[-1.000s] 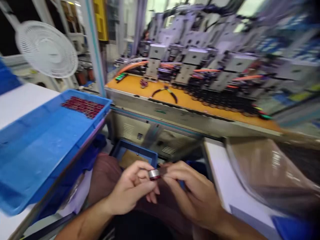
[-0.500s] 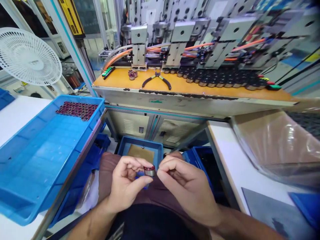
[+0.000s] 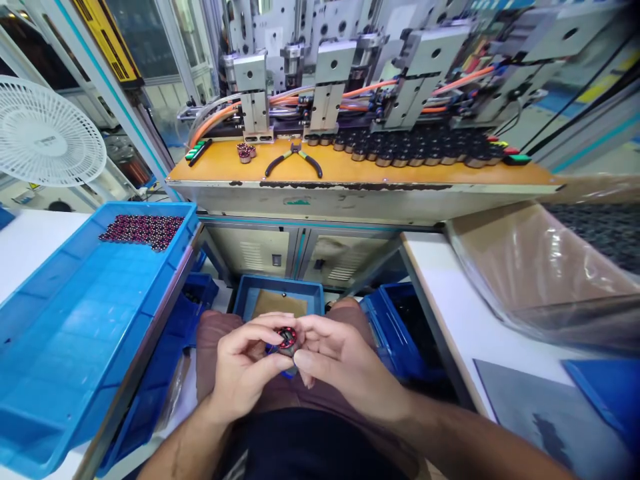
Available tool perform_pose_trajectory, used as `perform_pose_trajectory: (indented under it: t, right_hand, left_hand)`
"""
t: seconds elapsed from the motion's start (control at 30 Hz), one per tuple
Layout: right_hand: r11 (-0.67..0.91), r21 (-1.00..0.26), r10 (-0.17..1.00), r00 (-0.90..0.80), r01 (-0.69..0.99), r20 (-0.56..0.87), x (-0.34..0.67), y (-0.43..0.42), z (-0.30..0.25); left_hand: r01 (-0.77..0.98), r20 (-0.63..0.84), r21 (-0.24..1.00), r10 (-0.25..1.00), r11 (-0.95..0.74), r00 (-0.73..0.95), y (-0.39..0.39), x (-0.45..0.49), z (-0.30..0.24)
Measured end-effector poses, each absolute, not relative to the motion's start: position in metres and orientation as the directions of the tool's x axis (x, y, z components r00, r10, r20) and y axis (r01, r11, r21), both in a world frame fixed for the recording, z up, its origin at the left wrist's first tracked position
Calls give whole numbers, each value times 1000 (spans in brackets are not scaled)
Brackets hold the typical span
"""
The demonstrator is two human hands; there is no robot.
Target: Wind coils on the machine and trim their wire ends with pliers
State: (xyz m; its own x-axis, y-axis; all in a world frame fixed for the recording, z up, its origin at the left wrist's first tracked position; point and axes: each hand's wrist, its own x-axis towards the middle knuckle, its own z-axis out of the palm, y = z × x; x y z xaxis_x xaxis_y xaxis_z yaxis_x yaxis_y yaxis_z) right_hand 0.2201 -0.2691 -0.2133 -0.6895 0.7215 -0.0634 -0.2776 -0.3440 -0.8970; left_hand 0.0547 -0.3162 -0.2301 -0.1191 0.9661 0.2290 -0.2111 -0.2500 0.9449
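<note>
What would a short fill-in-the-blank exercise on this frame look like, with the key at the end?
The round part at the fingertips of the left hand, close by the right hand, has an upper rim coloured ____.
The pliers lie on a worktop coloured ____.
In the picture, the black-topped cylinders lie to the ____ of the pliers.
Near or far: inside the blue tray, small red parts sit at the ____ end from the person.
Missing words: red; orange; right; far.
</note>
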Motion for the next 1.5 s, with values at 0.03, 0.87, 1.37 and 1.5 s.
perform_pose_trajectory:
  t: [0.03, 0.87, 1.37, 1.5]
  right_hand:
    - [-335, -890, 718, -695, -308, -31, 219, -269, -215]
    - [867, -481, 486, -426, 128, 763, 239, -264, -234]
    - [521, -849, 774, -368, -93, 515, 219, -264, -215]
    - [418, -908, 852, -330, -41, 407, 229, -253, -219]
  left_hand:
    - [-231, 226, 942, 968, -245, -105, -315, 55, -231]
    - [421, 428, 817, 904, -394, 17, -320, 60, -211]
    - [-13, 233, 972, 970, -234, -67, -319, 50, -217]
    - [154, 299, 946, 951, -284, -82, -317, 42, -214]
